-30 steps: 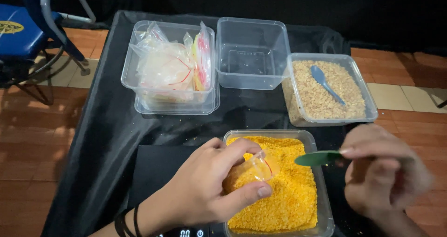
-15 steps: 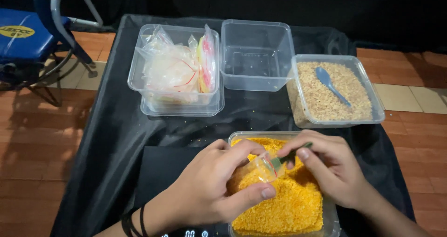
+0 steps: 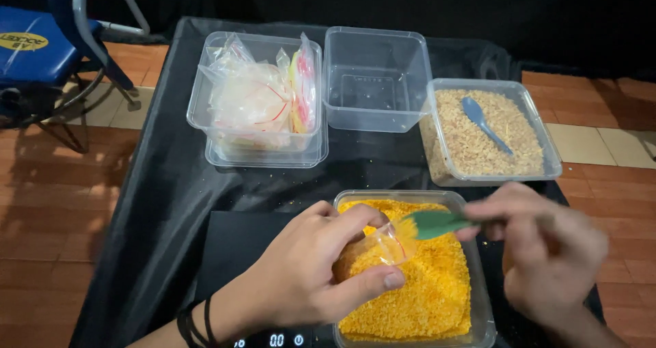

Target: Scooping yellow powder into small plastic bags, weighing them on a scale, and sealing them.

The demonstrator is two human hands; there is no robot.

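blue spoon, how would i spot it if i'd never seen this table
On the black-covered table, find the clear tub of pale brown grains at the far right, beside the empty tub. The blue spoon lies on those grains, bowl away from the person. The green spoon in the right hand hangs over orange crumbs.

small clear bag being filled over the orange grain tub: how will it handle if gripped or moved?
Likely floppy: the small clear bag sags within the left hand, its mouth kept open only by fingers. Probably light, though the orange grain inside shifts weight. Apt to slump and spill without support. The green spoon in the right hand looks stiff.
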